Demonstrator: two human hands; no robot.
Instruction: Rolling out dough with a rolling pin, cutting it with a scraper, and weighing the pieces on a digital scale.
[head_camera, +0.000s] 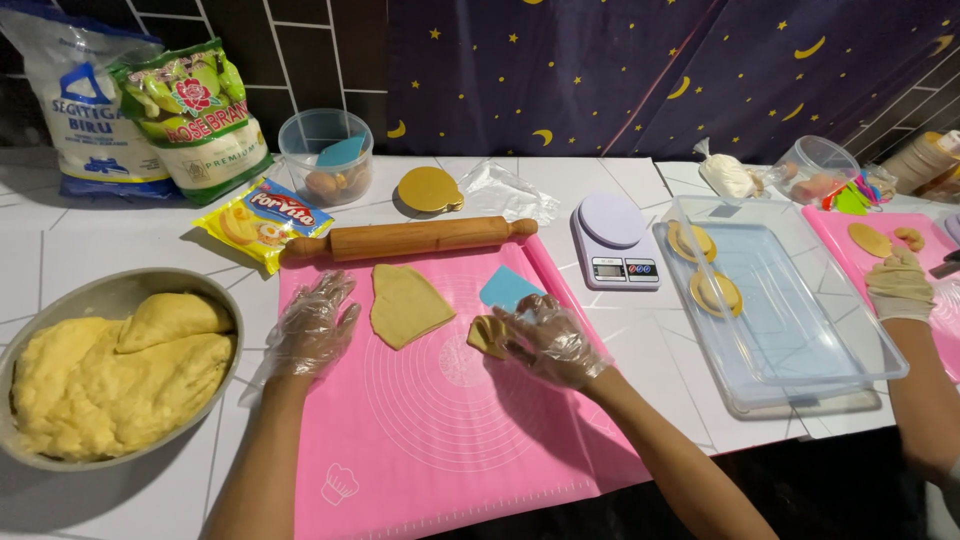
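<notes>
The person's right hand (548, 340), sheathed in a thin clear plastic glove, is pinching a small folded dough piece (486, 336) at its fingertips, low over the pink silicone mat (450, 440); a pale blue plastic scraper (508, 288) is lying just behind that hand. The left hand (312, 328), gloved likewise, is resting open and flat on the mat's left part, grasping nothing, with a flattened dough sheet (405, 303) of irregular outline lying between the two hands, just beside the left fingers. A smooth wooden rolling pin (408, 239) is lying across the mat's far edge. On the white tiled counter (120, 250), a metal bowl (110, 290) at far left is holding a soft, lumpy yellow dough mass (110, 385). To the right, a lilac kitchen scale (612, 240) is standing beside a clear plastic tray (800, 340) carrying two round filled dough discs (716, 293). At the far right, another person's gloved hand (898, 285) is resting on a second pink mat (880, 225).
</notes>
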